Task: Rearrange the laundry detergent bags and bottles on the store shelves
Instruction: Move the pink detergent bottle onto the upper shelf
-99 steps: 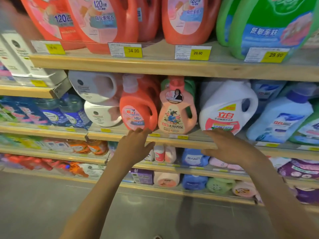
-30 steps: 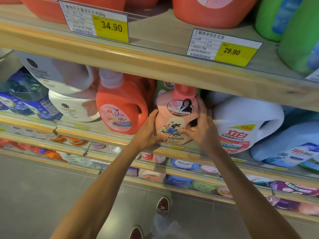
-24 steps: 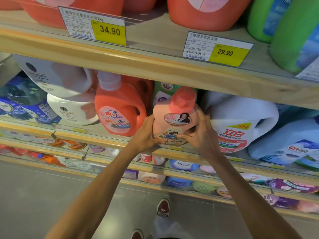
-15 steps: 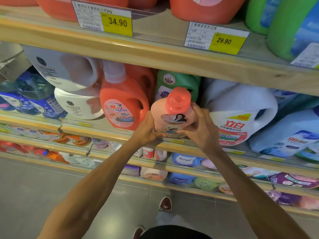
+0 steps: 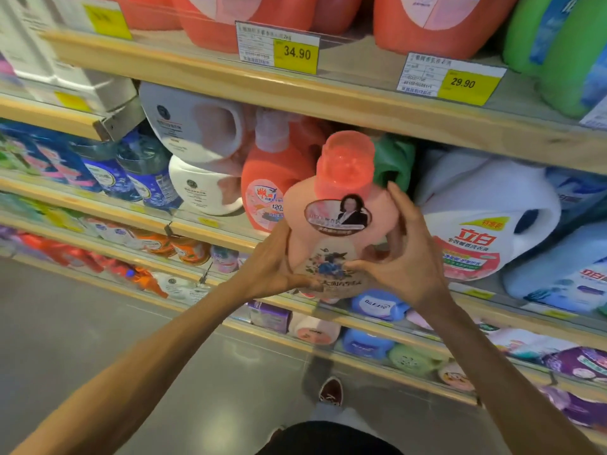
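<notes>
Two hands: both grasp one pink detergent bottle (image 5: 335, 238), one on each side of its lower body.
Left hand (image 5: 272, 267): curled round the bottle's left flank, thumb lying across the bottom of the front label.
Right hand (image 5: 407, 257): thumb pressed on the floral front label, fingers wrapped up along the right side.
Pink detergent bottle: in front of the middle shelf (image 5: 98, 206) at its front edge, tilted with the coral cap (image 5: 348, 159) leaning toward the camera. Whether its base touches the shelf cannot be told.
Neighbours: an orange bottle (image 5: 272, 182) just to the left, a green bottle (image 5: 394, 159) behind, and a white jug (image 5: 486, 218) with a red label just to the right.
Further left: two white bottles, the upper one (image 5: 197, 126) lying on the lower one (image 5: 200, 188).
Upper shelf (image 5: 230, 80): orange-red jugs and green bottles behind a 34.90 price tag (image 5: 277, 47) and a 29.90 price tag (image 5: 450, 80).
Lower shelves: small bottles and pouches, mostly blurred.
Floor (image 5: 98, 323): grey, with one shoe (image 5: 331, 390) below the arms.
</notes>
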A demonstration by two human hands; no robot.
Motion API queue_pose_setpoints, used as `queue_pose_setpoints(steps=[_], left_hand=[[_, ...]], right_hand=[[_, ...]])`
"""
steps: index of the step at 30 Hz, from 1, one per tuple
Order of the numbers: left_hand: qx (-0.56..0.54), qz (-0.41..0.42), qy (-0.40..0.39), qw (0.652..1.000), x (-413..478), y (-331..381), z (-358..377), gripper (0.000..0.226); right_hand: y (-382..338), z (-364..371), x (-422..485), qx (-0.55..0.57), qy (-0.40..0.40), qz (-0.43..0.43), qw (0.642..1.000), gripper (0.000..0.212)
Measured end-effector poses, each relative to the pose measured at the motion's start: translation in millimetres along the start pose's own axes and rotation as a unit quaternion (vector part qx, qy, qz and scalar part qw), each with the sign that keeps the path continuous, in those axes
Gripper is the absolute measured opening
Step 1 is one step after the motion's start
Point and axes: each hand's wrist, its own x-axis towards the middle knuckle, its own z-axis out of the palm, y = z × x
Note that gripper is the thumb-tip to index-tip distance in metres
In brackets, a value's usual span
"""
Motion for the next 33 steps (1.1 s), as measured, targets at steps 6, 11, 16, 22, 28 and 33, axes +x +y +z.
queue_pose_setpoints(steps=[6, 11, 16, 22, 28, 33], left_hand=[[-0.194, -0.068, 0.006, 0.979, -88, 12, -23, 0.101], [-0.258, -0.083, 0.071, 0.960, -143, 23, -15, 0.081], [-0.290, -0.109, 0.122, 0.943, -165, 38, -3, 0.068], [-0.307, -0.113, 0.117, 0.938, -175, 70, 15, 0.063], [-0.335, -0.121, 0.113, 0.928, -181, 118, 47, 0.061], [-0.366, -0.129, 0.122, 0.914, -187, 172, 83, 0.061]], right_hand=[[-40, 18, -27, 0.196, -0.049, 0.013, 0.979, 0.108], [-47, 27, -49, 0.195, -0.072, 0.048, 0.977, 0.105], [-63, 19, -75, 0.208, -0.043, 0.100, 0.972, 0.101], [-69, -12, -102, 0.165, -0.023, 0.107, 0.980, 0.090], [-56, -63, -130, 0.107, -0.010, 0.125, 0.986, 0.098], [-41, -113, -154, 0.102, 0.010, 0.122, 0.987, 0.099]])
